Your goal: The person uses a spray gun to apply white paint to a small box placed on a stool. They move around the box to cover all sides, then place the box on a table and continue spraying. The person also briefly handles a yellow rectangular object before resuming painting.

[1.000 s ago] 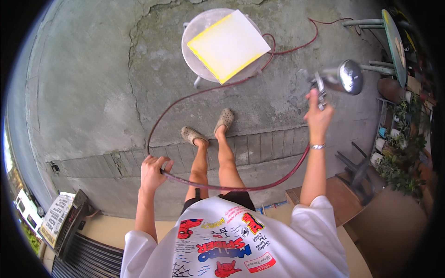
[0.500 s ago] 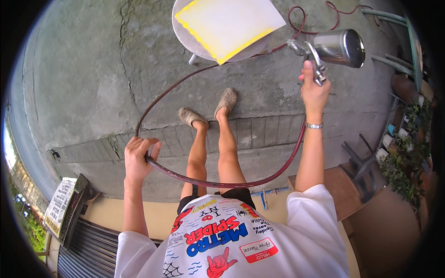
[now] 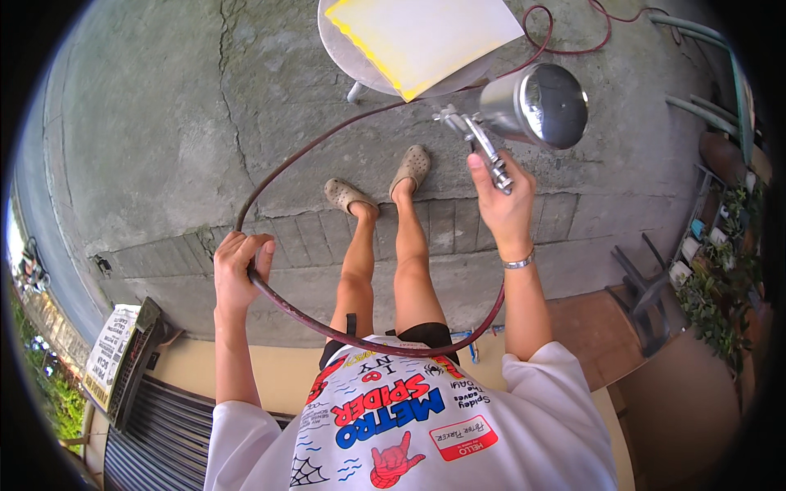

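Right hand (image 3: 503, 204) closed on silver metal spray gun (image 3: 524, 110), nozzle pointing left toward yellow-edged white panel (image 3: 422, 37), shiny cup tilted right, left hand (image 3: 239, 266) grip wrapped around dark red hose (image 3: 327, 323)

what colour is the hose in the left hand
Dark red hose, held in the left hand; head view.

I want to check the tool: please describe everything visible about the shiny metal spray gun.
The shiny metal spray gun has a silver body, a trigger and a round polished cup. The right hand grips its handle, holding it raised above the grey concrete ground. A dark red hose loops from it through the left hand.
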Tool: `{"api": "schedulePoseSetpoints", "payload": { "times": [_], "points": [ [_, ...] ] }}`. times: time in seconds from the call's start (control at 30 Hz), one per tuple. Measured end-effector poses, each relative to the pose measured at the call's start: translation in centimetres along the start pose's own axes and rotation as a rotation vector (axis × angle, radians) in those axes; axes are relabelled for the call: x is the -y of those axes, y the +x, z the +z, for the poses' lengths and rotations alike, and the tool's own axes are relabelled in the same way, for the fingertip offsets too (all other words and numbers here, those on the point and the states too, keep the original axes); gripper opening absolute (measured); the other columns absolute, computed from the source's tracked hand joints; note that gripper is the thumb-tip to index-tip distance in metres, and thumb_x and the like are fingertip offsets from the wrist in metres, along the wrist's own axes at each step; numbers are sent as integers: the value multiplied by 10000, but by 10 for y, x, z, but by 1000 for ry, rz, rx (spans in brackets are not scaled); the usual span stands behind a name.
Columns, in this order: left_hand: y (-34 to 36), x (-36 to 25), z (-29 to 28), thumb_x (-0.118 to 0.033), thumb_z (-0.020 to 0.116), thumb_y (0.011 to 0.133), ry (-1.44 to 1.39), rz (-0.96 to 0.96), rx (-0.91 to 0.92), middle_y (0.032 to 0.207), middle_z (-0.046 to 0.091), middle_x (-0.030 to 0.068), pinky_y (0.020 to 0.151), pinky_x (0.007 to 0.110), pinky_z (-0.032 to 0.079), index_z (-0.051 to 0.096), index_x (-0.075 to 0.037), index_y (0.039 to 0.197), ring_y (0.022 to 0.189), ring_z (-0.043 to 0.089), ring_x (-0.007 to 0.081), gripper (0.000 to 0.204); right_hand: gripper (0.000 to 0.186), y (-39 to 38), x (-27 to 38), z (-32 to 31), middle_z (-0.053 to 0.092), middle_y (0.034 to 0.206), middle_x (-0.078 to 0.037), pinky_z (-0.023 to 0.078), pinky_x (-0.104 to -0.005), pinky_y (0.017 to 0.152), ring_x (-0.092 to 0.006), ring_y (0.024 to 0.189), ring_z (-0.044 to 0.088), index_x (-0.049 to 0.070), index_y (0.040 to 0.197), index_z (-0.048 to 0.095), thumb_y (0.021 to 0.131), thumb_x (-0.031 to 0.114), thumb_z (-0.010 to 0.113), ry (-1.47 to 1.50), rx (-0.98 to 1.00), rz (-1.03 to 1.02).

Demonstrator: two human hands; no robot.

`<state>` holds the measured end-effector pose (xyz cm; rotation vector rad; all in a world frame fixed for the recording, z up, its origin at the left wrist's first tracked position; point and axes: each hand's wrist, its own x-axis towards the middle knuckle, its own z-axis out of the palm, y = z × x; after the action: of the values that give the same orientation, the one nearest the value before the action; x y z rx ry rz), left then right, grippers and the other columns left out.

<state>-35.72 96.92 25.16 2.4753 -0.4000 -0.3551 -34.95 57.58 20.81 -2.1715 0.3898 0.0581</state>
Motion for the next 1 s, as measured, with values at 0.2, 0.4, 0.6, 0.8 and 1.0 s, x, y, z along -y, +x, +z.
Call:
{"api": "schedulePoseSetpoints", "payload": {
  "times": [0.2, 0.4, 0.6, 0.8, 1.0],
  "points": [
    [-4, 4, -4, -67, 705, 887, -7, -14, 3, 594, 562, 67, 610, 350, 444, 690, -28, 842, 543, 520, 246, 61, 334, -29, 30, 14, 657, 770, -140, 482, -367, 587, -279, 634, 637, -23, 925, 684, 917, 299, 774, 108, 175, -33],
    [-1, -1, -1, -62, 698, 889, -21, -23, -17, 587, 556, 60, 609, 352, 449, 691, -30, 844, 540, 522, 244, 56, 303, -27, 38, 11, 686, 816, -148, 504, -388, 614, -314, 671, 665, -2, 958, 699, 884, 273, 804, 138, 240, -69],
    [7, -11, 2, -80, 733, 870, 1, 15, -5, 578, 550, 49, 602, 350, 440, 686, -46, 830, 523, 507, 233, 71, 440, 31, 0, -21, 565, 576, -51, 384, -327, 491, -136, 509, 516, 23, 766, 628, 961, 406, 717, -68, 14, 2],
    [20, -25, 13, -117, 789, 833, 36, 59, 25, 571, 544, 37, 598, 347, 428, 681, -59, 818, 514, 499, 220, 123, 457, 81, -49, -47, 499, 561, -36, 374, -319, 507, -129, 519, 439, 6, 755, 629, 953, 406, 730, -119, -178, -91],
    [31, -41, 18, -156, 805, 826, 30, 73, 38, 557, 489, 32, 592, 349, 405, 698, -58, 838, 524, 465, 217, 145, 457, 130, -79, -73, 530, 558, -66, 418, -337, 535, -135, 527, 461, -6, 822, 697, 947, 432, 727, -155, -314, -103]
  ]
}}
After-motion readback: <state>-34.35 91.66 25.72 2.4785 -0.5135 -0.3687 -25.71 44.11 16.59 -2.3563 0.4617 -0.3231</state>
